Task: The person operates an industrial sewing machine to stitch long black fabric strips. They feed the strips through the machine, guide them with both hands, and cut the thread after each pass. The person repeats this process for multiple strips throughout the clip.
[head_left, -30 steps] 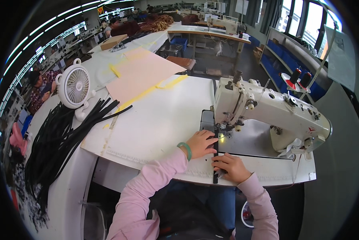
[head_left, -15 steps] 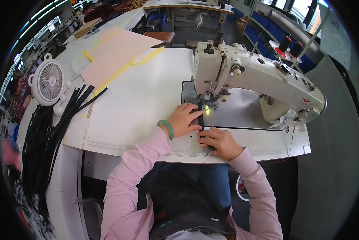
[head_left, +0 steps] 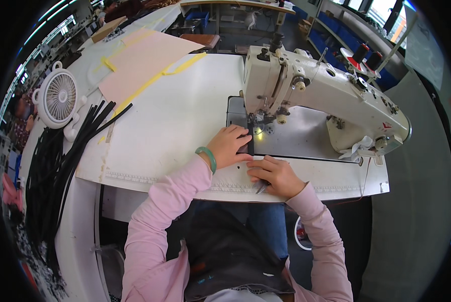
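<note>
A narrow black strip [head_left: 250, 146] lies at the edge of the white sewing machine's [head_left: 265, 83] metal plate, running up under the needle area. My left hand [head_left: 227, 146], with a green bangle at the wrist, rests flat beside it, fingers stretched forward and fingertips on the strip. Just to the right and nearer to me, my right hand [head_left: 278, 176] is closed with its fingers curled. From beneath it pokes a small grey pointed tool [head_left: 261, 186], mostly hidden by the palm. A small lamp lights the plate next to the needle.
A bundle of long black strips [head_left: 59, 166] hangs over the table's left side, beside a white fan [head_left: 59, 98]. Pink sheet material [head_left: 145, 60] with yellow tape lies at the back left. Dark thread spools [head_left: 360, 53] stand behind the machine. A ruler scale [head_left: 180, 182] runs along the front edge.
The strip's near end appears to have slid forward toward the machine, showing less between my hands. Both hands stay almost in place. The whole view has shifted slightly.
</note>
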The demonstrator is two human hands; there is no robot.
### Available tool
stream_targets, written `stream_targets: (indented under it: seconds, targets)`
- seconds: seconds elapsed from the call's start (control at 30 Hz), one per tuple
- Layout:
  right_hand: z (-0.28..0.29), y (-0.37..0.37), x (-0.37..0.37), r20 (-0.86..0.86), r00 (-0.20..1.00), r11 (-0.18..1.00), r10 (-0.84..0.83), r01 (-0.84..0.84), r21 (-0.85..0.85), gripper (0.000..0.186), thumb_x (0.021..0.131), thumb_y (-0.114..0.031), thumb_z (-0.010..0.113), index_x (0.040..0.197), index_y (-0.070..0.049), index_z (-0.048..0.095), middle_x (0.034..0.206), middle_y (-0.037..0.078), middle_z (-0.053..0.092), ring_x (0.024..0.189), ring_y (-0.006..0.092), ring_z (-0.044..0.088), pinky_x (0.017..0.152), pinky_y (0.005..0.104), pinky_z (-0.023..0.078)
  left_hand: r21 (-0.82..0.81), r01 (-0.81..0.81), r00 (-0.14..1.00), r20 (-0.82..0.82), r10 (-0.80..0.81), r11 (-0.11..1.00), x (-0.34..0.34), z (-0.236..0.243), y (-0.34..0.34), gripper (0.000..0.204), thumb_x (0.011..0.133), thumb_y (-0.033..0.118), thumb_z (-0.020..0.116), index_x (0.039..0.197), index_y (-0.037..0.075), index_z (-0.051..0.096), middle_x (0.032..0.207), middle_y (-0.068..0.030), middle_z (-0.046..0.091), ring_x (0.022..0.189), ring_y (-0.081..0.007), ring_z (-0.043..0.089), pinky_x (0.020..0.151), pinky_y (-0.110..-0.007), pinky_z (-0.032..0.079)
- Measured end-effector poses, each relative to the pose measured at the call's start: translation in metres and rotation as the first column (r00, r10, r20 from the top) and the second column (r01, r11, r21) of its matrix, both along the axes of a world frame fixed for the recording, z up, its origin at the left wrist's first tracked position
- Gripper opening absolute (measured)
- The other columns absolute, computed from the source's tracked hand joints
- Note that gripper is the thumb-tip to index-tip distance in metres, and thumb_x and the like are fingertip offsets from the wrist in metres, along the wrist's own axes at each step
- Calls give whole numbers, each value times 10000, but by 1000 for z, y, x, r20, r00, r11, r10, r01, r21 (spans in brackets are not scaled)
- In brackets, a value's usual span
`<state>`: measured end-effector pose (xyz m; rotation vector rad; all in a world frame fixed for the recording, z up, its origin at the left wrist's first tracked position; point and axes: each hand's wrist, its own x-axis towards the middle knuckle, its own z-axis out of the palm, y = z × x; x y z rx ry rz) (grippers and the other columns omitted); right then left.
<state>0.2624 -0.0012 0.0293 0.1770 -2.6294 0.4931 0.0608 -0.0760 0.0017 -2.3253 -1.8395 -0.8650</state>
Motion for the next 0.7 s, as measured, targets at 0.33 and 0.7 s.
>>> stream_targets:
  seconds: [0.33, 0.7]
  targets:
    - [9, 1, 22, -128, 977, 984, -170, 176, 40, 201, 659, -85, 693, 844, -60, 619, 841, 47, 626, 676, 209, 607, 559, 302, 491, 70, 33, 998, 52, -36, 997, 0, 2, 5, 155, 756, 113, 625, 866, 5, 641, 938, -84, 612, 906, -248, 553, 791, -336, 461]
    - [13, 18, 48, -171, 931, 944, -322, 329, 9, 181, 644, -5, 678, 811, -40, 617, 801, 59, 628, 649, 227, 599, 552, 308, 485, 46, 24, 986, 161, -31, 999, -16, 1, 21, 150, 753, 99, 620, 872, 20, 665, 948, -85, 624, 925, -251, 560, 810, -329, 464]
